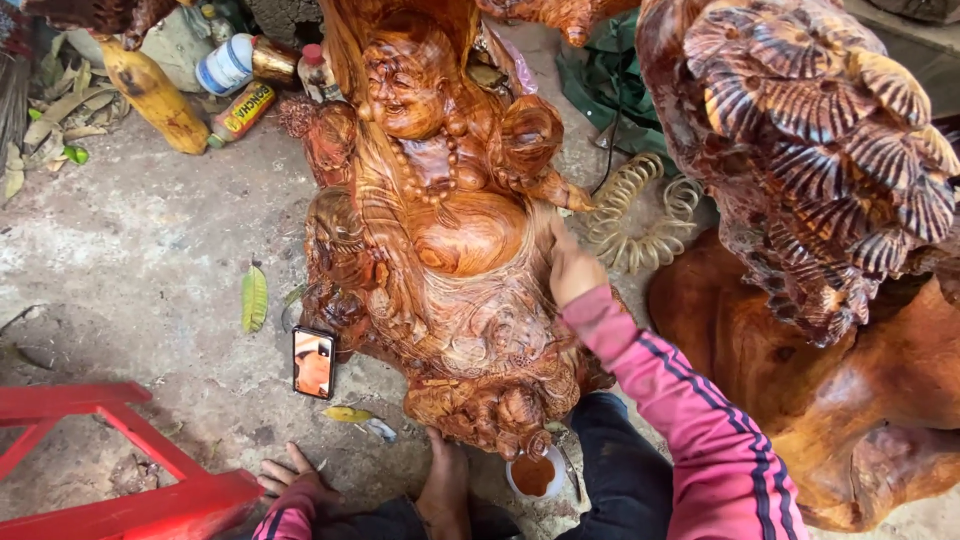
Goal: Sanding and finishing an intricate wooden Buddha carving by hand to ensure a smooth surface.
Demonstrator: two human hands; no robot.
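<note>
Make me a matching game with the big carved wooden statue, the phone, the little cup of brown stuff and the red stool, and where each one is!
Things:
1. large reddish-brown carved wooden statue
2. small phone with a lit screen
3. little white cup of brown liquid
4. red wooden stool

Places:
A. bottom-left corner of the picture
B. on the ground at the statue's foot, near the dark trouser leg
C. under the right hand
D. leaning by the statue's lower left side

Pairs: 1-C, 2-D, 3-B, 4-A

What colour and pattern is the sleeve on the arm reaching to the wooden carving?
Pink sleeve with dark stripes running along it, seen in the head view.
</note>
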